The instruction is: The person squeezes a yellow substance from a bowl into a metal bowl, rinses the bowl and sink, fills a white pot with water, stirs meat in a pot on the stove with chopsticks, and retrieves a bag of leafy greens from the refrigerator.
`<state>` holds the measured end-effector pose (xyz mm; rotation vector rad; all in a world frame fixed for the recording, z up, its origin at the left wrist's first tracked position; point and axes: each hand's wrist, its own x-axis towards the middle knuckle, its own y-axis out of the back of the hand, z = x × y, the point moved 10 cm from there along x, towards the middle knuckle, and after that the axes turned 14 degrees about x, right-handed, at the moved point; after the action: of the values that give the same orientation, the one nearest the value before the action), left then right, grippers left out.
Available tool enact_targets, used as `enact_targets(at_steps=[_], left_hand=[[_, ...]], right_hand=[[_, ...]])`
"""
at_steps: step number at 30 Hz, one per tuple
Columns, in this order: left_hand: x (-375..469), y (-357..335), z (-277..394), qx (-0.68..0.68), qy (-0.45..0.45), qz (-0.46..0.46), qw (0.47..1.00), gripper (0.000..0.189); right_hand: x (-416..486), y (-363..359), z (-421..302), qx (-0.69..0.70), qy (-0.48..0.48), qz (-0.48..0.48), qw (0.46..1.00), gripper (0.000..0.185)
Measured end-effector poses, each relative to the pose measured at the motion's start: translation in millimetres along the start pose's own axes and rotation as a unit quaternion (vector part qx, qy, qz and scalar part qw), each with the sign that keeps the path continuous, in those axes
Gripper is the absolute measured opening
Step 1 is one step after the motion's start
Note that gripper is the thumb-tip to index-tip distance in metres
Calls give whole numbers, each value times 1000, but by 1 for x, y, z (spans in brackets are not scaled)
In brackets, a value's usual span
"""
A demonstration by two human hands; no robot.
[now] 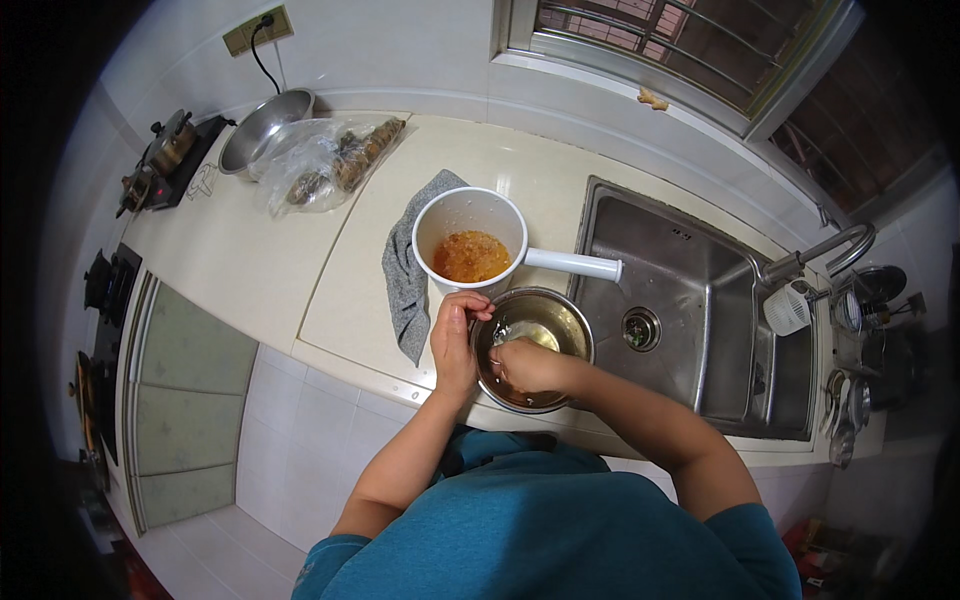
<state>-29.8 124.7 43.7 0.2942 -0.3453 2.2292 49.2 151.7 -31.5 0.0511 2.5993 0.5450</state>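
Observation:
A round stainless steel bowl (574, 321) sits at the counter's front edge, between me and a white handled pot. My left hand (454, 337) is against the bowl's left side, its fingers curled at the rim. Inside the bowl is my right hand (529, 365), with fingers bent down toward the bottom; whatever they may hold is hidden. Some clear liquid and small pale bits show in the bowl. Just behind it stands the white pot (480, 202), its straight handle (574, 264) pointing right over the sink edge. Orange-amber, wet-looking pieces (471, 256) cover the pot's bottom.
A grey cloth (405, 300) lies left of the pot. On the right is a steel sink (675, 274) with a faucet (814, 251). Farther left are a clear plastic bag of food (330, 169), a large metal basin (270, 124) and a lidded pot (171, 144) on a hot plate.

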Motion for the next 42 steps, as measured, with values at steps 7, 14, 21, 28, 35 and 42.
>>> enact_targets(at_steps=[7, 14, 21, 28, 35, 42], left_hand=[[0, 0, -1, -8, 0, 0, 1000, 33], [0, 1, -3, 8, 7, 8, 1000, 41], [0, 0, -2, 6, 6, 2, 1000, 40], [0, -1, 0, 2, 8, 1, 1000, 36], [0, 1, -1, 6, 13, 4, 1000, 39], [0, 0, 0, -5, 5, -3, 1000, 35]], right_hand=[[6, -21, 26, 359, -138, -108, 917, 15], [-5, -28, 13, 450, -148, -184, 861, 16], [-7, -25, 11, 460, -147, -180, 857, 18], [-9, -23, 9, 467, -158, -178, 852, 19], [-15, -22, -3, 451, -111, -191, 865, 14], [-30, 36, -40, 20, 116, 23, 993, 10]])
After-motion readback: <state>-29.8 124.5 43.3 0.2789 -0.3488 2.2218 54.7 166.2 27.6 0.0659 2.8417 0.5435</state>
